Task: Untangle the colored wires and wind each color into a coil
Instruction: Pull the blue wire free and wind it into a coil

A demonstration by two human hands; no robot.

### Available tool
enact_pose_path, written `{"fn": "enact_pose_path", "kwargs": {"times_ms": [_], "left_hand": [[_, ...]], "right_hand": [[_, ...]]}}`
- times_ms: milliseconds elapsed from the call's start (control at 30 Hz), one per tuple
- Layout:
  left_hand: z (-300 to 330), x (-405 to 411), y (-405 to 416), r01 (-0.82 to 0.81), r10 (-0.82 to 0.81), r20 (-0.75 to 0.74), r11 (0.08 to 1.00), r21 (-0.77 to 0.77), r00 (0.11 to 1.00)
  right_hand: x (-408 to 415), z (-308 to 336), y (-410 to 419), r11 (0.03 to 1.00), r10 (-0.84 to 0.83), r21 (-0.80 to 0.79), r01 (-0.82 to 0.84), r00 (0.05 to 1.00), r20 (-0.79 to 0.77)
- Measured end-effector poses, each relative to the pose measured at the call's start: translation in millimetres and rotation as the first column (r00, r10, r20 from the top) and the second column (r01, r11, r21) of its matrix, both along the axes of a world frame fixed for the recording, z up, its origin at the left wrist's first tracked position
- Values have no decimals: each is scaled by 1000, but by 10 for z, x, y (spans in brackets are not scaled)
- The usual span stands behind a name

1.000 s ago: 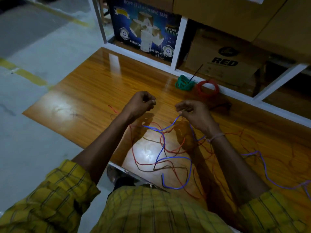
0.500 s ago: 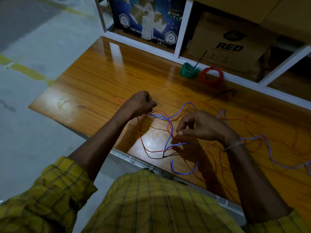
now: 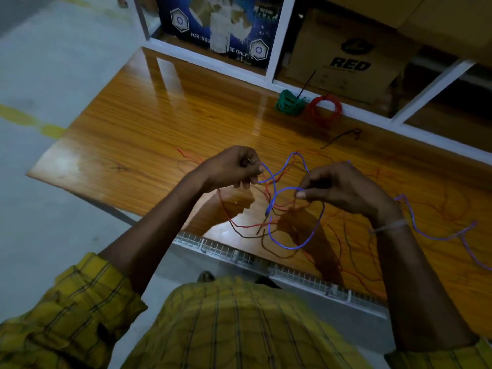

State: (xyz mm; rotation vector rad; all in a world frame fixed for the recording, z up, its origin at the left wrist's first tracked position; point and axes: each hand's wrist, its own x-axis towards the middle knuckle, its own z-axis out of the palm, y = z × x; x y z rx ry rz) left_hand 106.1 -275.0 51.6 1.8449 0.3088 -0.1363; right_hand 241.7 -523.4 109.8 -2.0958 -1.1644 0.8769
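We see the left hand [image 3: 231,166] and right hand [image 3: 343,189] each pinching the blue wire [image 3: 290,245] above the counter [image 3: 149,129]; red wires [image 3: 239,225] tangle beneath, green coil [image 3: 288,102] and red coil [image 3: 324,109] at its far edge.

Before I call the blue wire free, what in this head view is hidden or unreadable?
- Blue wire: far end cut off by the right edge.
- Left hand: its grip point is hidden inside curled fingers.
- Red and brown strands: crossings under the right hand are too dim to trace.
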Motion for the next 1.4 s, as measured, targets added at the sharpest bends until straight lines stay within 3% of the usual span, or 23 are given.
{"fn": "enact_pose_path", "kwargs": {"times_ms": [233,367,567,900,967,1033,1100,1167,1233,1300,1400], "left_hand": [[288,-34,-136,-173,170,198,985,2,966],[521,-36,-241,-297,225,392,945,133,892],[689,2,-663,-139,-8,507,958,251,862],[692,57,-685,-103,-89,502,934,342,860],[803,115,-734,-119,-6,525,971,205,851],[972,212,-825,-93,146,532,988,-125,834],[1093,323,-897,-37,305,470,867,-497,829],[1161,407,-894,45,362,395,687,-726,844],[1237,479,-875,159,373,405,541,-826,835],[1335,546,-865,254,378,450,465,-848,809],[1417,635,-768,266,387,503,522,-810,773]], "right_hand": [[247,298,19,956,-158,229,185,979,-131],[448,340,127,934,-194,251,254,951,-240],[772,356,202,926,-229,197,321,895,-382],[1245,185,386,772,-407,135,621,647,-645],[1222,183,420,780,-373,159,605,654,-658],[1170,156,460,799,-329,154,581,637,-697],[1054,106,501,808,-290,114,578,559,-777],[877,33,554,806,-219,103,583,455,-863],[677,-45,594,821,-157,116,558,417,-895],[482,-158,624,851,-117,160,500,478,-870],[229,-258,673,807,22,330,489,534,-845]]}}
